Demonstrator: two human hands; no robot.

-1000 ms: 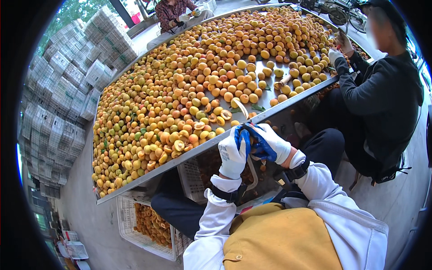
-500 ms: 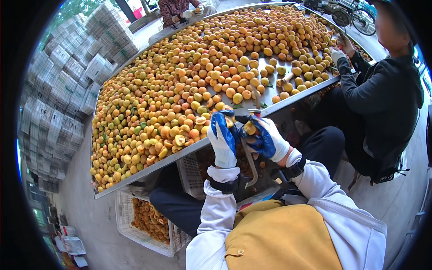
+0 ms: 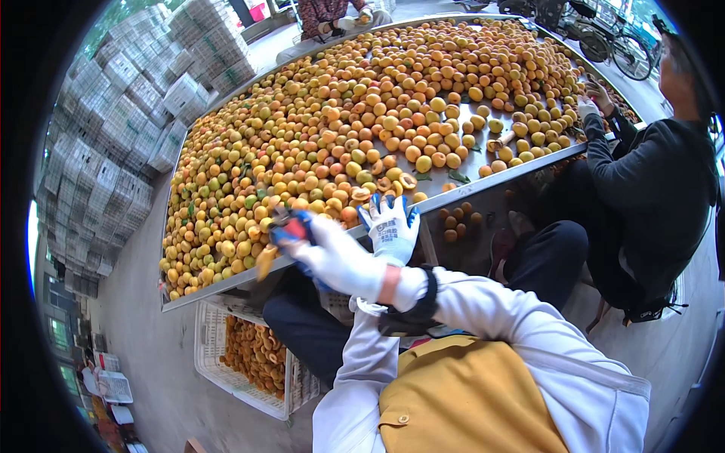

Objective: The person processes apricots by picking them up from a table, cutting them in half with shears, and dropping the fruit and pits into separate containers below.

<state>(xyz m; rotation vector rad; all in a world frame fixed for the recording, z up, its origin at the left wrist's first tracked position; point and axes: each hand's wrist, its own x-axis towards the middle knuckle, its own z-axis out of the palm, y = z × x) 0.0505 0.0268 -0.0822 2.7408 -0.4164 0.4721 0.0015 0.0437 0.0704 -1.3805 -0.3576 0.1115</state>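
Note:
Apricots (image 3: 302,155) cover a metal-edged table (image 3: 483,183) in front of me. My left hand (image 3: 393,232), in a white and blue coated glove, reaches to the near edge beside cut apricots; its fingers are spread and hold nothing. Across it to the left, my right hand (image 3: 321,253) is smeared by motion. It grips a red-and-black hand tool (image 3: 293,225), whose exact kind is blurred. A piece of apricot (image 3: 265,262) is just below that hand, over the table's rim; whether it is falling or held cannot be made out.
A white plastic crate (image 3: 302,385) of apricot halves (image 3: 253,355) stands on the floor at my left. A co-worker (image 3: 657,189) sits at the right, another person (image 3: 332,23) at the far side. Stacked crates (image 3: 106,166) rise at the left; bicycles (image 3: 630,53) stand far right.
My hands were together over the gap by the table edge, around apricot pieces and the tool. The right hand has swung left across the left one; the left hand has spread its fingers.

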